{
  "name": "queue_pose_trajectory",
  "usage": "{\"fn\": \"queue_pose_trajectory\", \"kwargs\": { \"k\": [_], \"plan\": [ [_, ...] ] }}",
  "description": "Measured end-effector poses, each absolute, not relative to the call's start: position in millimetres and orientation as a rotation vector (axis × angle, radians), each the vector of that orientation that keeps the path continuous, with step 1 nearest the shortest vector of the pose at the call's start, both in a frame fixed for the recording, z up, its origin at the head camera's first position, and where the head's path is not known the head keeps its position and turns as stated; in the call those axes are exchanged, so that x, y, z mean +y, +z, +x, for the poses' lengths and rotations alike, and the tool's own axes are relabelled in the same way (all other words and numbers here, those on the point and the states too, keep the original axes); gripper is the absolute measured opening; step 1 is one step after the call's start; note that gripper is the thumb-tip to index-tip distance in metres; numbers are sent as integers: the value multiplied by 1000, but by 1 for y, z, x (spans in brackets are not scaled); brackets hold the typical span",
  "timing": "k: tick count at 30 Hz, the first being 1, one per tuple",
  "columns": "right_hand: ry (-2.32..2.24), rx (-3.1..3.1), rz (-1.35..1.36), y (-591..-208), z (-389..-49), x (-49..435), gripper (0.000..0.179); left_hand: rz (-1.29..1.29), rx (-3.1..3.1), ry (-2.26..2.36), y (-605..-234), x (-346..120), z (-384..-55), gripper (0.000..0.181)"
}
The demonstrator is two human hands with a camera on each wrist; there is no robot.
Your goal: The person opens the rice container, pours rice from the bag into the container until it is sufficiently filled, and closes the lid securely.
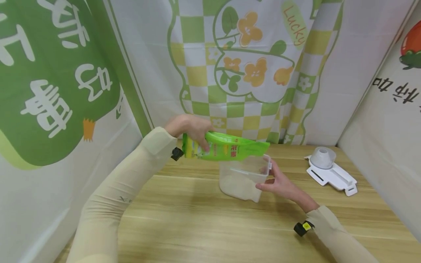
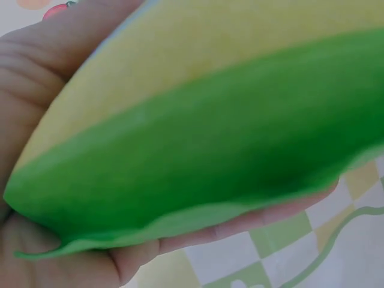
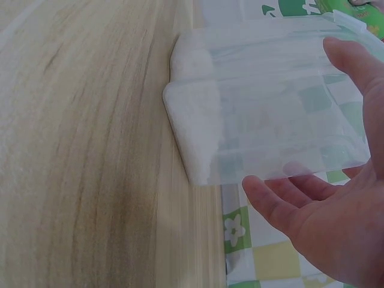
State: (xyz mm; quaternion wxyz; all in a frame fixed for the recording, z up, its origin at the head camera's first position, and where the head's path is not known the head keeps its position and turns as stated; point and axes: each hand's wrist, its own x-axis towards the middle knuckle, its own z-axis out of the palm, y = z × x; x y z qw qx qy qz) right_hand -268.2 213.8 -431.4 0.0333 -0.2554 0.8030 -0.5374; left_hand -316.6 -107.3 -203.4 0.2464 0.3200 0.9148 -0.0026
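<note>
My left hand [image 1: 196, 130] grips a green and yellow plastic bag [image 1: 227, 148] near its left end, thumb on the printed front. The bag lies almost level in the air, its narrower end over the mouth of a clear plastic container [image 1: 241, 184]. In the left wrist view the bag's bulging green side [image 2: 210, 144] covers most of the palm. The container stands on the table, with fine white contents [image 3: 195, 120] across its bottom. My right hand [image 1: 283, 184] holds the container's right side, thumb and fingers spread round its walls near the rim.
A white lid [image 1: 332, 175] lies on the wooden table [image 1: 197, 223] to the right, a clear cup [image 1: 323, 157] on top of it. Behind the table hangs a checked curtain [image 1: 227, 109]. Printed cloth [image 1: 65, 91] borders the left, more cloth the right.
</note>
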Motion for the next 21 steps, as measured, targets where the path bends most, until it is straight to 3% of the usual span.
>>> {"fn": "queue_pose_trajectory", "kwargs": {
  "k": [11, 21],
  "plan": [
    [-1663, 2464, -801, -431, -268, 213, 100, 958, 2502, -59, -200, -105, -316, 36],
    [-1652, 2481, -786, -432, -270, 213, 99, 855, 2509, -28, -197, -103, -316, 33]
  ]
}}
